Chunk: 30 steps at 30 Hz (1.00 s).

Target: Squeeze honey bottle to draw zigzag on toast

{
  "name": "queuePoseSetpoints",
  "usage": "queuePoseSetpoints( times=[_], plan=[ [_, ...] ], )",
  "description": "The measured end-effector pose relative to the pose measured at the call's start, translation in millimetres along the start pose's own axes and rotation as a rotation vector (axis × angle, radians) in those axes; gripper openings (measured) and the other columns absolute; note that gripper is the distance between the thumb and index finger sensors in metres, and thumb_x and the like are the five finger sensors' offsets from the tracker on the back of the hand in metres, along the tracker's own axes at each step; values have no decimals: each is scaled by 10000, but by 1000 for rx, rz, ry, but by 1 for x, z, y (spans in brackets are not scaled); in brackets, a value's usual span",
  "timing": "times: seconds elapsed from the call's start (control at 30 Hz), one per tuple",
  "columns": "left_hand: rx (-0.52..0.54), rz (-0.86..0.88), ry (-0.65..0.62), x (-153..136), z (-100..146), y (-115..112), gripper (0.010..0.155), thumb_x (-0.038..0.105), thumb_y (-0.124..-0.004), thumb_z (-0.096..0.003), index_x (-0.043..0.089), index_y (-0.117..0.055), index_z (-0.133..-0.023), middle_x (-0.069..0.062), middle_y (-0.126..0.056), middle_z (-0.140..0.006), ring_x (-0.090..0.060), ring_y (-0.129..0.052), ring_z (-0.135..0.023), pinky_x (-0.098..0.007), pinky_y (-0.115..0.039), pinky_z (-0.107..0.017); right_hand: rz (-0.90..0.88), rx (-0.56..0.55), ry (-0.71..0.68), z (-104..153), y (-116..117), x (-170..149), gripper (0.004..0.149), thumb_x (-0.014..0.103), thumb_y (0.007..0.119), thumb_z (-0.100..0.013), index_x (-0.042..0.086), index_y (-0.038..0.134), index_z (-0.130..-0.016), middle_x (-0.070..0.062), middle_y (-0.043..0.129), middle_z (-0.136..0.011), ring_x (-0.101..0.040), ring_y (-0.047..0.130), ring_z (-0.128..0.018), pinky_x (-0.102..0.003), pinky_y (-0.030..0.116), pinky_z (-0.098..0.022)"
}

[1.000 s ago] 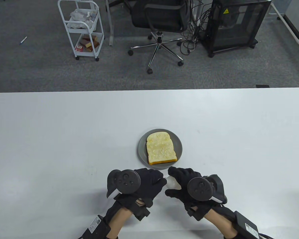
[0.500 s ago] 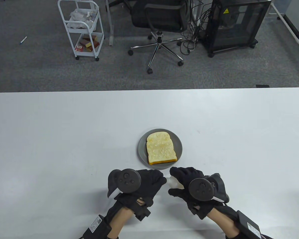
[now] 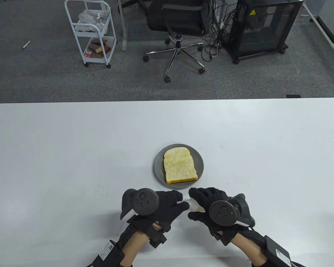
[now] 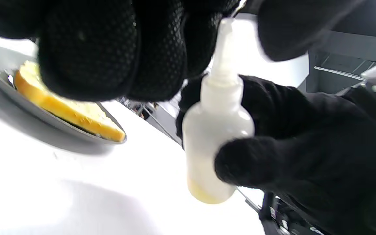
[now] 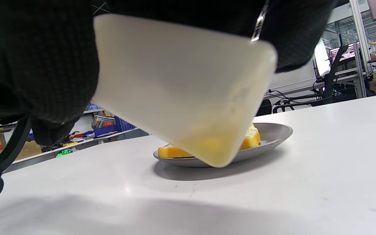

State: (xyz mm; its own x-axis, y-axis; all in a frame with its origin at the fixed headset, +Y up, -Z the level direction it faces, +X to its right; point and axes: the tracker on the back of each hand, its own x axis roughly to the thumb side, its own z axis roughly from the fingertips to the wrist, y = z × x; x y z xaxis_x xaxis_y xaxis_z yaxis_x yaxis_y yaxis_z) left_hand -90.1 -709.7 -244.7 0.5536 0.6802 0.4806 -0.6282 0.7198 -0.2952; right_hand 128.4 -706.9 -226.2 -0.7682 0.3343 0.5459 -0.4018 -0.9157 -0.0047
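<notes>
A slice of toast (image 3: 180,165) lies on a grey plate (image 3: 158,167) in the middle of the white table; it also shows in the left wrist view (image 4: 70,112) and the right wrist view (image 5: 171,152). My right hand (image 3: 204,205) grips a translucent honey bottle (image 3: 194,204) just in front of the plate, held above the table, nozzle pointing left. A little honey sits at its bottom (image 4: 204,192). My left hand (image 3: 174,203) has its fingers around the nozzle tip (image 4: 225,29). The bottle's base (image 5: 181,88) fills the right wrist view.
The white table (image 3: 72,155) stretches wide on both sides of the plate. Beyond its far edge stand a white cart (image 3: 91,30), an office chair (image 3: 178,25) and a black cabinet (image 3: 264,27).
Both hands stay almost in place in front of the plate. My left hand's fingers have closed in slightly to the right onto the bottle's nozzle.
</notes>
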Motion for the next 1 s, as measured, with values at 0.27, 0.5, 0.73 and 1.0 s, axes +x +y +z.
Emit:
queuePoseSetpoints(
  times=[0.27, 0.5, 0.73, 1.0],
  plan=[
    [125, 45, -2, -4, 2, 19, 485, 516, -764, -536, 80, -945, -651, -98, -1064, -346, -287, -1013, -137, -502, -825, -245, 29, -12, 12, 0, -2, -4, 783, 497, 982, -376, 77, 740, -991, -155, 883, -924, -410, 903, -781, -624, 746, -561],
    [307, -333, 309, -56, 16, 77, 478, 523, -822, -525, 80, -936, -664, -100, -1068, -356, -264, -1020, -137, -487, -840, -234, -7, -54, 86, 2, -14, -27, 783, 496, 981, -378, 72, 738, -991, -159, 882, -921, -411, 903, -777, -625, 746, -559],
    [288, -534, 716, -126, 36, 102, 473, 512, -847, -527, 76, -929, -689, -120, -1066, -394, -278, -1022, -169, -494, -835, -255, -25, -77, 128, 5, -22, -44, 783, 500, 979, -380, 71, 739, -990, -158, 885, -918, -409, 907, -774, -624, 749, -558],
    [143, -599, 941, -163, 44, 99, 456, 514, -873, -523, 98, -929, -703, -110, -1059, -429, -270, -1023, -199, -493, -837, -277, -13, -68, 151, 5, -21, -52, 783, 504, 977, -379, 71, 742, -988, -160, 887, -916, -410, 911, -769, -624, 750, -556]
  ],
)
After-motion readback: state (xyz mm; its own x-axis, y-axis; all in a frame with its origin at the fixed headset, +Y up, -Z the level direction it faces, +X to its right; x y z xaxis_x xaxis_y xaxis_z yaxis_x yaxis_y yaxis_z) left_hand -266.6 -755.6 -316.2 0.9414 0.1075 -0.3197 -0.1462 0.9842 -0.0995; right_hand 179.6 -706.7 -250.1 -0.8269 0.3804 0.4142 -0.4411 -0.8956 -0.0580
